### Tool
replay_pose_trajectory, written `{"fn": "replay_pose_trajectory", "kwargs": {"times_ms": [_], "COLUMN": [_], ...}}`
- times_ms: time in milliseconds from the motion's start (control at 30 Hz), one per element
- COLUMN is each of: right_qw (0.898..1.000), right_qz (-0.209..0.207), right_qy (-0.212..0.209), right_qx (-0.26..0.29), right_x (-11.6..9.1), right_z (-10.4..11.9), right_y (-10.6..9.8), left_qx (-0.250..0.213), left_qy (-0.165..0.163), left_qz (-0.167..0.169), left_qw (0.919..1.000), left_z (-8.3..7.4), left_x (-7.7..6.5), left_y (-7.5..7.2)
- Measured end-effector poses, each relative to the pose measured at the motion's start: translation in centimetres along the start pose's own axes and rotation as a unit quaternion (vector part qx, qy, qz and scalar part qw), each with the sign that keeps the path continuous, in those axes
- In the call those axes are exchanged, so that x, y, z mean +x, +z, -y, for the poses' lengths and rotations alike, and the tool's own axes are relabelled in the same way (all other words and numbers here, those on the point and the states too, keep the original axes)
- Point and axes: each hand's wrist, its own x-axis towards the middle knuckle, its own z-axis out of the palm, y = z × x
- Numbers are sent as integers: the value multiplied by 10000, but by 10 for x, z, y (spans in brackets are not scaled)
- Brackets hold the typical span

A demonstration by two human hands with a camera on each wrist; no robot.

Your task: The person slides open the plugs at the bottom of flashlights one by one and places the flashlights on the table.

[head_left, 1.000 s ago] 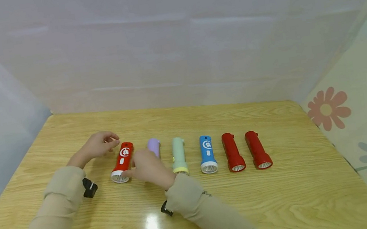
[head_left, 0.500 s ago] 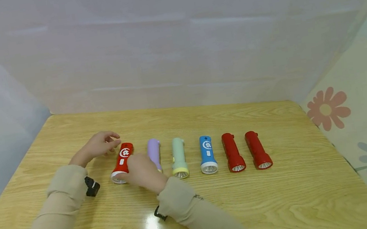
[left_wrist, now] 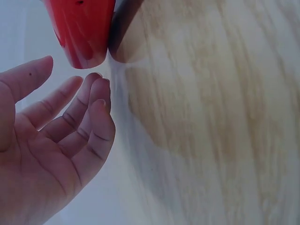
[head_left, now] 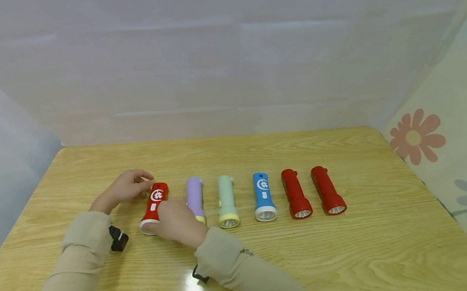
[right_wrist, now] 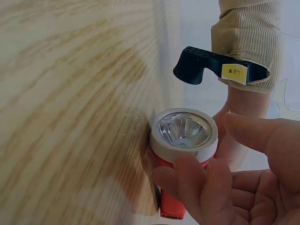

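Observation:
A red flashlight with a white head (head_left: pixel 156 197) lies leftmost in a row on the table. My left hand (head_left: pixel 128 186) is beside its tail end, fingers loosely bent. In the left wrist view a small gap separates those fingertips from the red tail (left_wrist: pixel 83 35). Over the flashlight's head reaches my right hand (head_left: pixel 177 222), hiding part of the body. The right wrist view shows the lens (right_wrist: pixel 185 131) with the right thumb (right_wrist: pixel 255 133) by its rim and bent fingers in front of its side. The thumb looks apart from the rim; finger contact is unclear.
To the right lie a purple flashlight (head_left: pixel 195 196), a green one with a yellow head (head_left: pixel 226 197), a blue one (head_left: pixel 262 194) and two dark red ones (head_left: pixel 296 191). Walls with hanging cloth (head_left: pixel 222 66) border the wooden table (head_left: pixel 388 243).
My right hand has moved left, from beside the red-and-white flashlight to over its head, uncovering the purple and green flashlights. My left hand has hardly moved.

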Motion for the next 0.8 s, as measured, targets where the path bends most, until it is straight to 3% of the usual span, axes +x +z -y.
{"fn": "replay_pose_trajectory", "kwargs": {"times_ms": [400, 800], "right_qw": [9992, 9996], "right_qz": [-203, -113], "right_qy": [-225, -224], "right_qx": [-278, -109], "right_x": [-1, 0], "right_z": [1, 2], "right_y": [4, 5], "left_qx": [-142, -147], "left_qy": [-100, -60], "left_qz": [107, 96], "left_qw": [9998, 9998], "left_z": [2, 0], "left_x": [2, 0], "left_y": [6, 9]}}
